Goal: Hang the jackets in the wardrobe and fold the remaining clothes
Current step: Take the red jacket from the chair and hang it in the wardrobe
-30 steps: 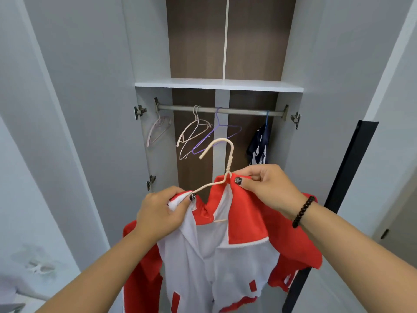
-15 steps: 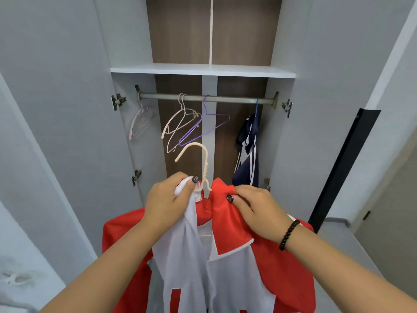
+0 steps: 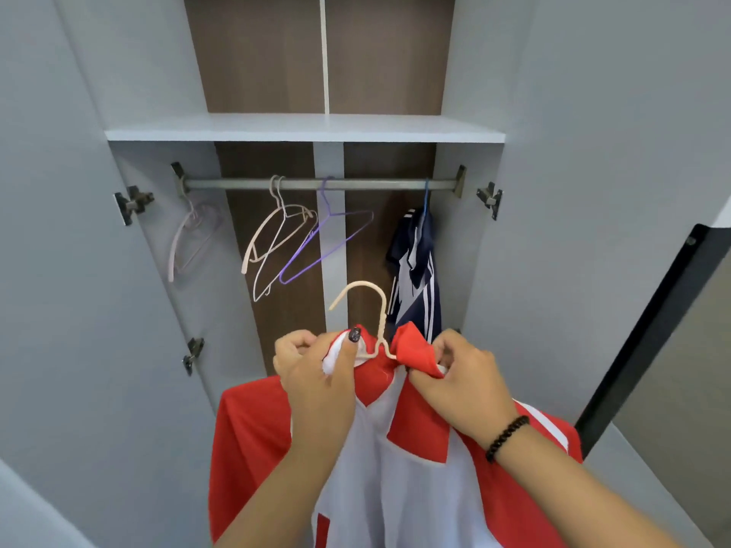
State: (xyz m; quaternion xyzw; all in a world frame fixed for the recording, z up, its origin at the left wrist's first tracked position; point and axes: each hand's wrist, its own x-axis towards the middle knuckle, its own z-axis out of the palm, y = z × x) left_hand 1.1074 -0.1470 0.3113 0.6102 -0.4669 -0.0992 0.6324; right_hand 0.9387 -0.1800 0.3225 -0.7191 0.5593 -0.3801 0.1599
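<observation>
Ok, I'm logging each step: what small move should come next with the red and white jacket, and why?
Probably lift the jacket so its cream hanger hooks over the rail: both hands pinch the collar, and the hook sits free below it.

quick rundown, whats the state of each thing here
red and white jacket: on the cream hanger, held up, not on the rail
cream hanger: hook free, below the rail
left hand: grips the collar
right hand: grips the collar
navy jacket: hanging on the rail
purple hanger: empty, on the rail
wardrobe doors: open
</observation>
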